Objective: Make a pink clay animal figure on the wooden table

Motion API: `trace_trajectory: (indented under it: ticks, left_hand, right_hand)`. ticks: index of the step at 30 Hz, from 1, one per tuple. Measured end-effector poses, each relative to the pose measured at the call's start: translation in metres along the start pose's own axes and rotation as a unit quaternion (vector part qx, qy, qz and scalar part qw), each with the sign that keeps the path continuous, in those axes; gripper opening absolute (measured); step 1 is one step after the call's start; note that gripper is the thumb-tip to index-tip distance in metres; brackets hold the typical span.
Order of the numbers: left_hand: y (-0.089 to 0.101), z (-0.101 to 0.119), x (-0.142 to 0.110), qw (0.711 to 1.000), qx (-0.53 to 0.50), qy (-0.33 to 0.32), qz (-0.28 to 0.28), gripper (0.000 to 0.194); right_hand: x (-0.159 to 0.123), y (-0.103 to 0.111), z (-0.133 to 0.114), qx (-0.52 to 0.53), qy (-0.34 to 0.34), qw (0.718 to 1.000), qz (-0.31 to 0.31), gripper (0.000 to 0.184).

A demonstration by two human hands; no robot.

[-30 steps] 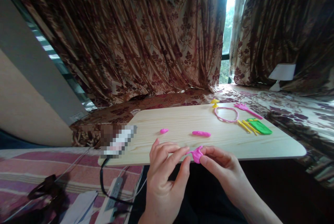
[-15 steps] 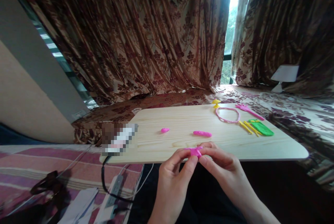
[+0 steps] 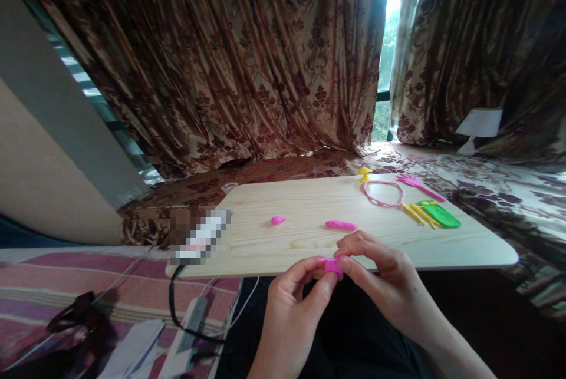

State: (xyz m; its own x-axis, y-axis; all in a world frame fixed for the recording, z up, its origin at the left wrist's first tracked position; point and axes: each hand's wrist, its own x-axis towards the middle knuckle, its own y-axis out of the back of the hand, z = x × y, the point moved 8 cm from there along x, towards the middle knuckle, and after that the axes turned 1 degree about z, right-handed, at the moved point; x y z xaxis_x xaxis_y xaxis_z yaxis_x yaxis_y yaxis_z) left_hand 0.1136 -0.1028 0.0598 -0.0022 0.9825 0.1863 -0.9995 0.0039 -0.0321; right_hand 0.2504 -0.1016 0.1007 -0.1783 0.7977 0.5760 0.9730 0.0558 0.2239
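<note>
Between my two hands, at the table's near edge, is a small piece of pink modelling clay (image 3: 332,267). My left hand (image 3: 297,302) pinches it from the left between thumb and fingers. From the right, my right hand (image 3: 382,276) grips its edge with thumb and fingertips. The fingers hide part of its shape. Beyond my hands a pink clay roll (image 3: 341,225) lies on the wooden table (image 3: 265,249). A smaller pink clay lump (image 3: 277,220) lies farther left.
At the table's right are a pink ring (image 3: 365,195), a pink hand-shaped stick (image 3: 420,187), thin yellow sticks (image 3: 413,214), a flat green piece (image 3: 442,215) and a yellow mushroom-like piece (image 3: 364,174). A blurred-out object (image 3: 201,237) with a black cable (image 3: 172,302) is at the left.
My right hand's fingers have lifted and shifted on the pink clay, which now looks more folded or bunched. My left hand keeps its pinch. The view has shifted slightly.
</note>
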Motion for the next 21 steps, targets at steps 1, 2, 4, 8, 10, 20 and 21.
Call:
trace_trajectory:
  ticks: [1,2,4,8,10,20,21]
  left_hand:
    - [-0.001,0.000,0.000,1.000,-0.004,0.004,0.001,0.014]
    - [-0.001,0.000,0.000,1.000,-0.011,0.008,0.004,0.015]
    - [-0.002,0.001,-0.001,0.999,-0.031,0.015,0.012,0.014]
    - [-0.004,0.001,-0.001,0.997,-0.071,0.036,0.022,0.012]
    - [-0.003,0.000,-0.002,0.995,-0.089,0.045,0.025,0.012]
    - [-0.004,-0.002,-0.004,0.992,-0.118,0.043,0.023,0.014]
    - [-0.004,-0.003,-0.004,0.992,-0.116,0.044,0.022,0.014]
  right_hand:
    - [0.000,0.001,0.001,0.006,0.004,1.000,0.009,0.008]
    - [-0.001,0.001,0.001,0.013,0.008,1.000,0.018,0.008]
    - [-0.002,0.002,0.002,0.018,0.013,0.999,0.025,0.010]
    - [-0.004,0.006,0.005,-0.029,0.000,1.000,0.011,0.017]
    - [-0.005,0.010,0.004,-0.063,0.002,0.998,0.013,0.023]
    - [-0.003,0.006,-0.008,-0.115,0.096,0.988,0.029,0.023]
    - [-0.003,0.006,-0.007,-0.114,0.088,0.989,0.023,0.023]
